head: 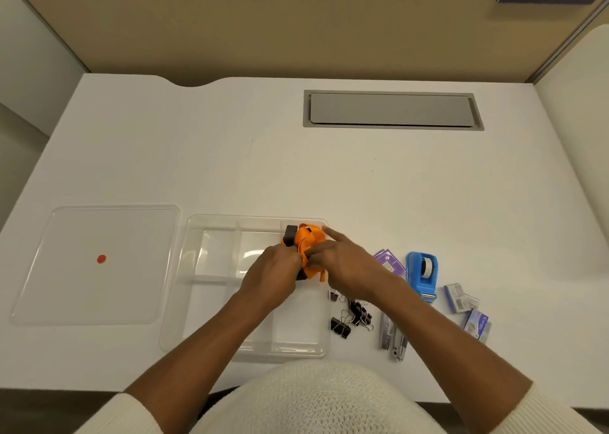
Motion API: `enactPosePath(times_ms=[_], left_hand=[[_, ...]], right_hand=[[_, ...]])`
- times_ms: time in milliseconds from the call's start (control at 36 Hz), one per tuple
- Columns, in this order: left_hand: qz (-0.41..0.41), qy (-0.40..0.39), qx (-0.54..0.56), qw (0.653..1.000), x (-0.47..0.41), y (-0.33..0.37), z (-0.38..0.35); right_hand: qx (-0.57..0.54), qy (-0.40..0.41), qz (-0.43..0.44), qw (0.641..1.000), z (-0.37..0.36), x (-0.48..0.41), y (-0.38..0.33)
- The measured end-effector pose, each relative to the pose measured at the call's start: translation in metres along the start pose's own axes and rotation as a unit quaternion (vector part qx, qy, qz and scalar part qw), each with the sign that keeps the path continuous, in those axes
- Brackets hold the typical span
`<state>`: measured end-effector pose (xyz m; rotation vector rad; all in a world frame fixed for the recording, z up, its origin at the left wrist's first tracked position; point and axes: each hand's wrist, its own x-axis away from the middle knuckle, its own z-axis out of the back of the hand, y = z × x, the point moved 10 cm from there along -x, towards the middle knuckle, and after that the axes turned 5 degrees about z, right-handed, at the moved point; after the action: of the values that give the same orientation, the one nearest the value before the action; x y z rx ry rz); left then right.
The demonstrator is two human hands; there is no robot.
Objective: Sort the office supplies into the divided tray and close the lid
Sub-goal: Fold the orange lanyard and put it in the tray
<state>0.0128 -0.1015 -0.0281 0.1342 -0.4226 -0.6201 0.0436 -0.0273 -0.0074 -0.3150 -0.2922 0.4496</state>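
A clear divided tray (211, 288) lies on the white desk in front of me. Over its far right compartment both hands hold a bundle of orange strap with black parts (306, 242). My left hand (273, 275) grips the bundle from the left. My right hand (346, 265) pinches it from the right, index finger pointing out toward the tray's far right corner. The clear lid (99, 268), marked with a red dot, lies flat to the left of the tray. Whether the bundle rests in the compartment or hangs above it, I cannot tell.
Right of the tray lie black binder clips (352, 315), purple packets (390, 262), a blue tape dispenser (421, 275), a silver stapler (392, 338) and small staple boxes (468, 308). A grey cable hatch (392, 110) sits at the desk's back. Partition walls enclose the desk.
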Motion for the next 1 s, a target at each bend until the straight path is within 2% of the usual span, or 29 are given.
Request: enactPosePath(times_ms=[83,194,361,472,583,833,1000], left_hand=[[0.005,-0.008,-0.020,1.000,-0.002,0.001,-0.002],[-0.015,-0.010,-0.017,1.000,0.001,0.001,0.006],[-0.081,0.097,-0.057,0.990,0.018,0.007,0.045],[-0.063,0.136,0.000,0.989,0.023,-0.002,0.057],[-0.019,0.092,0.052,0.994,0.021,-0.012,0.040],[-0.021,-0.014,0.037,0.999,0.012,0.003,0.006],[-0.047,-0.087,0.029,0.995,0.003,0.004,-0.002]], right_hand=[[-0.026,0.059,-0.025,0.998,0.021,0.010,0.015],[-0.045,0.097,0.030,0.994,0.037,0.020,0.008],[0.056,0.000,0.059,0.997,0.003,0.022,-0.007],[0.124,-0.035,0.052,0.990,-0.020,0.019,-0.011],[0.134,-0.018,0.041,0.990,-0.035,0.015,-0.017],[0.045,0.038,0.027,0.998,-0.022,0.015,-0.012],[0.000,0.120,0.026,0.992,0.004,0.030,-0.014]])
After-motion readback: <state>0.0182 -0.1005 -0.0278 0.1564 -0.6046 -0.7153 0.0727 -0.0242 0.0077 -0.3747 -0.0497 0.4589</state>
